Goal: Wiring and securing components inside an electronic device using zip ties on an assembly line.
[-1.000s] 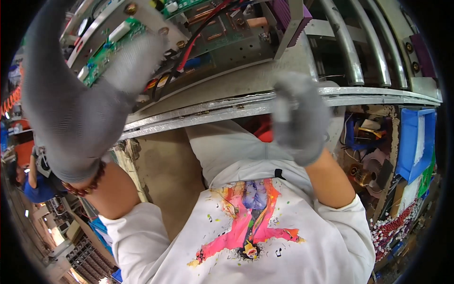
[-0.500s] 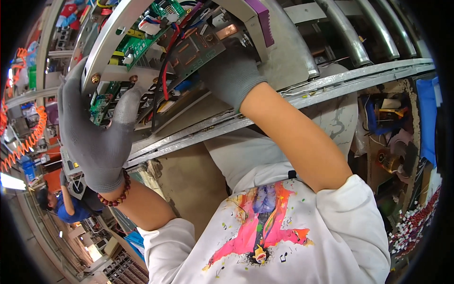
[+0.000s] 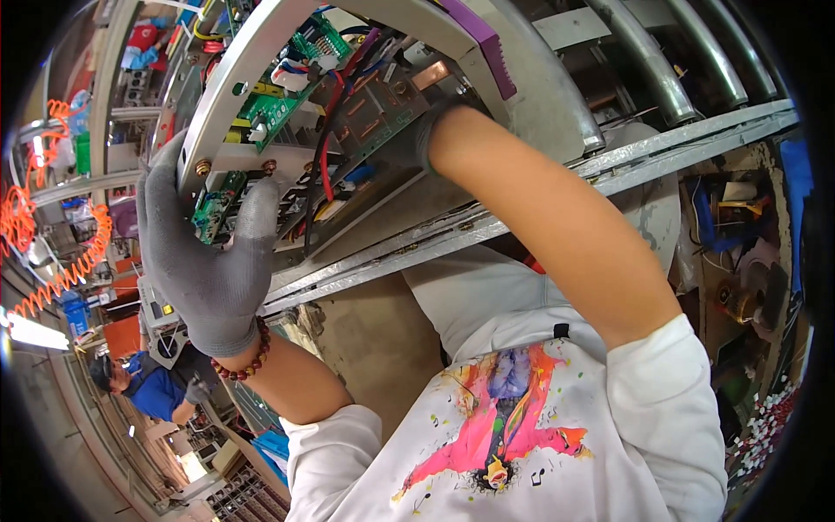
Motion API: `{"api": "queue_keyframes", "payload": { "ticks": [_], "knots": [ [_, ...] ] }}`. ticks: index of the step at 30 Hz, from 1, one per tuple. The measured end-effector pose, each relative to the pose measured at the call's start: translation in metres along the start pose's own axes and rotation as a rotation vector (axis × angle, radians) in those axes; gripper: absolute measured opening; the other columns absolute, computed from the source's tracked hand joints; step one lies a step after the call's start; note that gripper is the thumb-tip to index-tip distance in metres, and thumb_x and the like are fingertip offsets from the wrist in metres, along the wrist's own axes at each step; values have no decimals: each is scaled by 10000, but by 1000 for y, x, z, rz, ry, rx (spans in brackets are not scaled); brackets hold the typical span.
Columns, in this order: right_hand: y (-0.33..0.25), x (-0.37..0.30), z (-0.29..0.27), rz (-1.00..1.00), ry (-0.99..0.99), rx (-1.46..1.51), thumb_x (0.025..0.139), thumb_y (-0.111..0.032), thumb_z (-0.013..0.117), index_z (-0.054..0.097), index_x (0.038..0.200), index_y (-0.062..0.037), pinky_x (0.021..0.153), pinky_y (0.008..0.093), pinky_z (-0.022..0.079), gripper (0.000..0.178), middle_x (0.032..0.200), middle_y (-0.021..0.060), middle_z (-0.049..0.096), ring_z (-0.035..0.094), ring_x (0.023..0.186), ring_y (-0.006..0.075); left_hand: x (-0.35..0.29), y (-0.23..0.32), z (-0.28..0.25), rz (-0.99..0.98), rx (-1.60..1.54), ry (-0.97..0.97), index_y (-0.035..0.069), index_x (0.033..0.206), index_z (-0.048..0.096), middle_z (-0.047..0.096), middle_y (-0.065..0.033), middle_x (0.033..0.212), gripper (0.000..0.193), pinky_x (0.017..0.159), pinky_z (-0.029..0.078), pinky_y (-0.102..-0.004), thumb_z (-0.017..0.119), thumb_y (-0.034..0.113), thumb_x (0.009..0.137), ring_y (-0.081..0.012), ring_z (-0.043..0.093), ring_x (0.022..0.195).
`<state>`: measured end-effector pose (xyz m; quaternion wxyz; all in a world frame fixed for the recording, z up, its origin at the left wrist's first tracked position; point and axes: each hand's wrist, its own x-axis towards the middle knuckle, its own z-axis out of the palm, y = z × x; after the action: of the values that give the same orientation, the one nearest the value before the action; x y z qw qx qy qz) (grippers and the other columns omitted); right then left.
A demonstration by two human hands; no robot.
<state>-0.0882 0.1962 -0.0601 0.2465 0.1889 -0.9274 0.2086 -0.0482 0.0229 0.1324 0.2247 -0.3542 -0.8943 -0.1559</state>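
My left hand (image 3: 209, 278), in a grey knitted glove, grips the corner of a metal chassis (image 3: 233, 109). Its thumb lies near brass-coloured screws (image 3: 270, 166), and the fingers wrap the outer side. Inside the chassis are green circuit boards (image 3: 265, 113), red and black cables (image 3: 328, 165) and a dark plate with copper strips (image 3: 374, 113). My right hand (image 3: 428, 139) reaches in beneath that plate; only the glove's cuff shows, and the fingers are hidden. A purple toothed strip (image 3: 489, 50) runs along the chassis's far right edge.
Steel conveyor rollers (image 3: 645, 65) lie at the far right. A metal rail (image 3: 557, 193) crosses in front of me. Orange coiled hoses (image 3: 74, 274) hang at left, with a co-worker in blue (image 3: 161, 391) beyond. At right, a blue bin (image 3: 704, 213) holds parts.
My right hand has gone deeper under the copper-striped plate, hiding most of the glove. My left hand keeps its hold while the whole view shifts slightly. The co-worker's arm has moved.
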Motion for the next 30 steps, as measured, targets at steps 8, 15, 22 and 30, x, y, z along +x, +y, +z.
{"api": "queue_keyframes", "payload": {
  "ticks": [8,15,22,30],
  "knots": [
    [9,-6,13,10,32,6,934,-272,572,678,1205,-182,864,451,566,305,1199,90,690,684,1052,280,-2,-1,1,-16,123,28,13,1268,617,676,-127,1119,615,894,521,-387,841,196,725,-281,653,1013],
    [8,2,15,22,49,10,938,-264,574,695,1187,-179,874,446,561,290,1174,82,709,694,1027,278,-2,-3,3,-3,131,44,38,1253,628,687,-111,1109,609,883,511,-398,834,254,723,-296,654,985],
    [-2,7,-4,144,-260,-53,984,-322,482,637,1274,-231,940,441,534,341,1259,43,677,661,1099,251,-1,-4,4,27,120,66,51,1222,639,688,-113,1075,578,865,506,-405,830,270,722,-315,659,967],
    [3,6,11,220,-168,142,1012,-344,399,577,1339,-224,1042,464,484,392,1382,52,604,585,1250,256,1,2,4,66,155,127,70,1178,660,687,-133,1052,555,803,533,-418,852,274,699,-332,680,931]
  ]
}}
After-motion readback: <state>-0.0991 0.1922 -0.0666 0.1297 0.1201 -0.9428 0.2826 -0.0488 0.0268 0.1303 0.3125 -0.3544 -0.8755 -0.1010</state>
